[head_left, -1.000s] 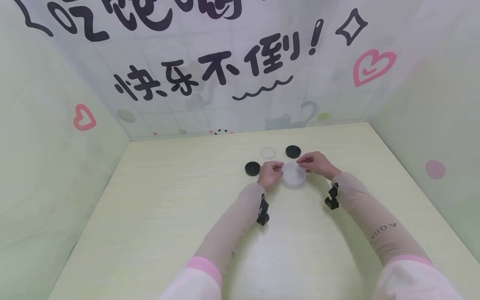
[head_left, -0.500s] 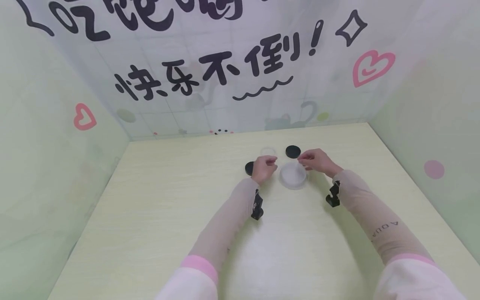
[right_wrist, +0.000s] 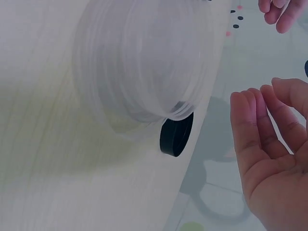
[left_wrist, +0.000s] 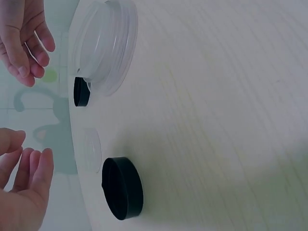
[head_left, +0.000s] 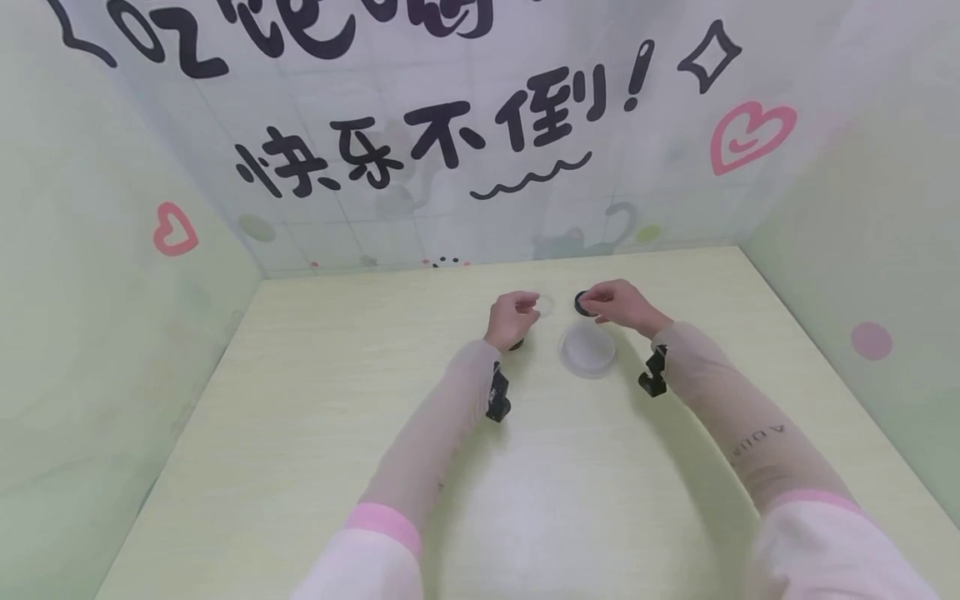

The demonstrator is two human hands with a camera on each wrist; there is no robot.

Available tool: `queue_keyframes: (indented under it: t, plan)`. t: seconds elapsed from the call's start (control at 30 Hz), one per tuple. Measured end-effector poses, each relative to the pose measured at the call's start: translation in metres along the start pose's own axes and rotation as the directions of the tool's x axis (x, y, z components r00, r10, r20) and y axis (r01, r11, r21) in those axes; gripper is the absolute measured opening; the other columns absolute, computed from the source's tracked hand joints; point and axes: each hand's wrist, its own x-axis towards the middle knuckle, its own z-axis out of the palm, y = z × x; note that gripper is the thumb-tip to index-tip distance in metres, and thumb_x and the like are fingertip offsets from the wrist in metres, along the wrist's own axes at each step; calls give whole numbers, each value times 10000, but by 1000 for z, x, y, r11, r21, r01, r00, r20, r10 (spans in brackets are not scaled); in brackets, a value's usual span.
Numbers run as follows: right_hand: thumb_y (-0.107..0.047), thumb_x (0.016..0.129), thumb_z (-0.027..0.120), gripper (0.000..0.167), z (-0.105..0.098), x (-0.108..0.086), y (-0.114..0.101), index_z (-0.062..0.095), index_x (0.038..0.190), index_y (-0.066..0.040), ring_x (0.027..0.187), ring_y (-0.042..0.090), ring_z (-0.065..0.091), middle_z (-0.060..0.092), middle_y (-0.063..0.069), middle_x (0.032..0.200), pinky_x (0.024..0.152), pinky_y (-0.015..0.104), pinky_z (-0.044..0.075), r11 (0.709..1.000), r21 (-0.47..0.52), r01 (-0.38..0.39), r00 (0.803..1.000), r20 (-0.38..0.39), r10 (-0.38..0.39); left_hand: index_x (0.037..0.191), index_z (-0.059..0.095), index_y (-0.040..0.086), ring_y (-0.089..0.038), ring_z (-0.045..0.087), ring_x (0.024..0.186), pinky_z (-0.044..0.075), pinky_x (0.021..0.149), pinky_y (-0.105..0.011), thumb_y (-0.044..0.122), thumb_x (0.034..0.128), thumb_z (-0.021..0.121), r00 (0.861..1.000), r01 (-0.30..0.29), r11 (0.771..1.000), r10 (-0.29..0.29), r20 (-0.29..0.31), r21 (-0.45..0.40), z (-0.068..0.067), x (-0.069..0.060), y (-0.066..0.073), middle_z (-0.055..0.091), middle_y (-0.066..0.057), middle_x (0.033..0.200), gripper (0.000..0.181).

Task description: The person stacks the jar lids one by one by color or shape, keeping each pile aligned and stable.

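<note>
Over the left side of the group of lids, my left hand (head_left: 513, 319) hovers with loosely bent fingers and nothing visible between them. Beneath it a black round lid (left_wrist: 122, 190) lies on the table, mostly hidden in the head view. Just beyond its fingertips is a thin clear ring or disc (head_left: 545, 306). My right hand (head_left: 618, 304) is above the second black lid (head_left: 581, 302) and partly covers it; in the right wrist view its fingers are extended, apart from the lid. A clear round plastic container (head_left: 588, 348) stands nearer me, touched by neither hand.
The pale wood-grain table (head_left: 315, 433) ends at a printed back wall (head_left: 450, 208) just behind the lids. Side walls stand at left and right. A small black wrist camera (head_left: 498, 394) hangs under each forearm.
My left hand has moved left and away from the container, toward the clear ring. The right hand has shifted from the container's rim to over the far black lid. The container stays put.
</note>
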Motion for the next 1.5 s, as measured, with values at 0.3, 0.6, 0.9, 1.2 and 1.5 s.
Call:
queue_keyframes:
  t: [0.3, 0.6, 0.9, 1.2, 1.5]
  plan:
    - [-175, 890, 530, 293, 12, 21, -24, 563, 1114, 11, 946, 347, 551, 563, 210, 1079, 767, 376, 497, 999, -35, 26, 1000, -7, -26, 1145, 573, 24, -214, 562, 979, 453, 830, -265, 42, 840, 578, 1000, -5, 1000, 5, -20, 6, -19, 8, -4, 596, -116, 1082, 305]
    - [-123, 885, 530, 282, 26, 39, -40, 549, 1120, 31, 908, 311, 570, 577, 216, 1051, 757, 359, 502, 996, -20, 92, 995, -26, -92, 1153, 566, 31, -222, 571, 970, 469, 803, -270, 49, 841, 575, 1000, -5, 1000, 5, -11, 7, -33, 16, -11, 590, -125, 1093, 312]
    - [-116, 884, 516, 298, 33, 50, -35, 531, 1131, 49, 925, 341, 567, 580, 230, 1043, 749, 349, 497, 993, -71, 91, 991, -96, -97, 1182, 541, 29, -216, 549, 990, 472, 785, -272, 76, 850, 571, 1000, 25, 999, -25, 18, 29, -32, 23, -15, 573, -105, 1111, 336]
    - [-126, 879, 515, 363, 40, 63, -20, 485, 1178, 77, 999, 333, 527, 547, 241, 1097, 819, 383, 460, 996, -93, 12, 990, -137, -25, 1221, 504, 57, -221, 507, 1061, 428, 868, -295, 102, 857, 566, 994, 76, 994, -82, 78, 76, -23, 29, -28, 533, -96, 1193, 372]
    - [-128, 875, 515, 401, 43, 69, -8, 444, 1216, 71, 1079, 351, 477, 495, 251, 1185, 880, 410, 416, 992, -97, -82, 990, -123, 70, 1243, 480, 57, -228, 490, 1098, 395, 913, -309, 115, 854, 571, 989, 107, 989, -117, 95, 105, -14, 39, -36, 515, -100, 1228, 405]
